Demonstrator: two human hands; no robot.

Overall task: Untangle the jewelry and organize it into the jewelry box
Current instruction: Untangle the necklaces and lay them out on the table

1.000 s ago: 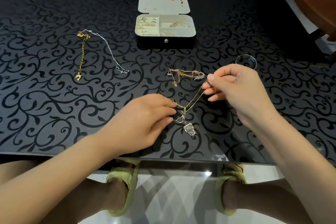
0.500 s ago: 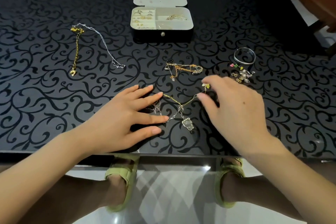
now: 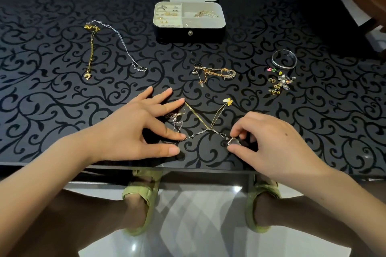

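Note:
Tangled gold and silver chains point(image 3: 205, 125) lie crossed on the table near its front edge, one ending in a yellow butterfly charm point(image 3: 227, 101). My left hand point(image 3: 135, 129) lies flat with straight fingers, its fingertips pressing the chains down at their left side. My right hand point(image 3: 269, 140) pinches a clear heart pendant point(image 3: 234, 141) between thumb and forefinger. The open jewelry box point(image 3: 189, 32) stands at the far middle, with rings and a gold piece in its compartments.
A second tangle of gold chains point(image 3: 215, 73) lies past my hands. At the left lie a gold chain point(image 3: 91, 50) and a thin silver chain point(image 3: 123, 44). A silver bangle point(image 3: 284, 59) and small earrings point(image 3: 279, 83) sit at the right. The table's front edge is near my wrists.
My right hand let go of the chain near the butterfly charm, moved down toward the table's front edge and took hold of the heart pendant. My left hand stays flat on the chains.

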